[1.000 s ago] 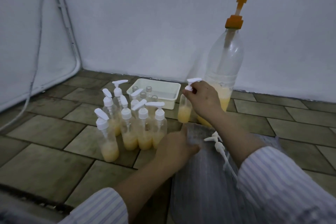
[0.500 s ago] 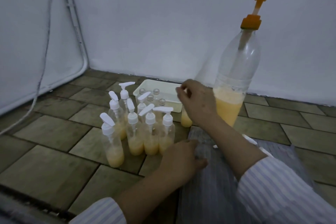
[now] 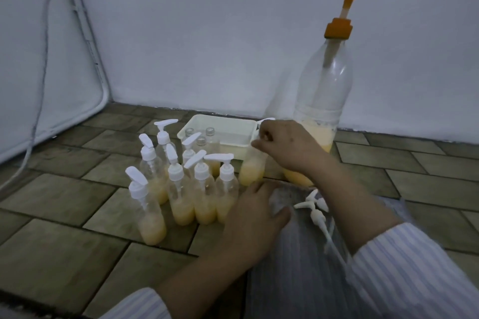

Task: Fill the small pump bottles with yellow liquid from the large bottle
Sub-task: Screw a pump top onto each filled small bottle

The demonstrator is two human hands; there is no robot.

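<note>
Right hand (image 3: 287,147): grip pinches white pump cap on small bottle (image 3: 251,172).
Left hand (image 3: 256,212): relaxed, holding nothing.
Bottle: light, thin plastic, likely tippy; steady it by the body.

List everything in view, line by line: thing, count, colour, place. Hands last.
Large bottle: one, clear, orange pump, yellow liquid low inside; by the wall.
Capped pump bottles: seven visible, clear, white pumps, part-filled yellow; clustered on the floor tiles.
Bottle being capped: one, part-filled yellow; under the right hand.
Tray: one, white; behind the cluster.
Empty bottles: three, clear, uncapped; in the tray.
Loose pumps: about two, white; on the lap.
Left hand: resting on the lap.
Right hand: grip on a white pump top.
</note>
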